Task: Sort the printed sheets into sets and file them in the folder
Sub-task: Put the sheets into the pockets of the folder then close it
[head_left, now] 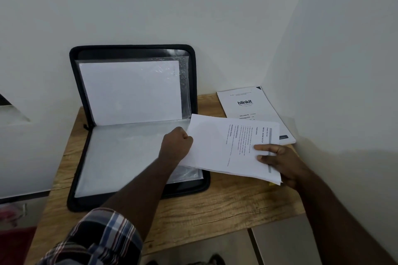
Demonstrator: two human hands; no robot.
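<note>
Holding: I have a set of printed sheets (217, 146) gripped from both ends, raised just above the wooden table (215, 206) to the right of the folder.
Left hand (177, 143): my fingers are curled tight on the left edge of the set, knuckles toward me, above the folder's lower half.
Right hand (277, 161): I pinch the right end of the set, thumb flat across the printed top page, the other fingers hidden beneath.
Folder (137, 127): black zip case lying open, its upper half propped against the wall and the lower half flat on the table; I see a white sheet inside a clear sleeve (129, 90) in the upper half.
Second stack (254, 109): more printed pages lie flat at the table's far right corner, top page headed "blinkit", partly covered by the set I hold.
Sleeve: plaid cuff (101, 239) on my left arm.
</note>
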